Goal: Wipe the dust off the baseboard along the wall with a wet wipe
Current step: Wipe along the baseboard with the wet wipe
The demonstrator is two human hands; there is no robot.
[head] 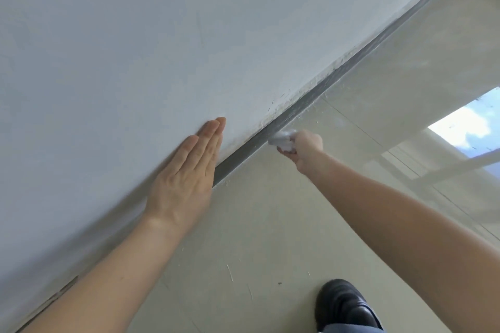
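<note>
A dark grey baseboard [319, 89] runs diagonally from lower left to upper right where the white wall [135, 48] meets the floor. My right hand [305, 147] grips a crumpled white wet wipe [282, 139] and holds it against the baseboard. My left hand [186, 173] lies flat on the wall with straight fingers, just above the baseboard and to the left of the wipe. My left hand and forearm hide a stretch of the baseboard.
The beige tiled floor [270, 224] carries scattered pale specks and scratches near the wall. A bright window reflection [470, 121] shines on the floor at right. My black shoe [343, 305] stands at the bottom edge. Paint is chipped along the wall at lower left [54, 297].
</note>
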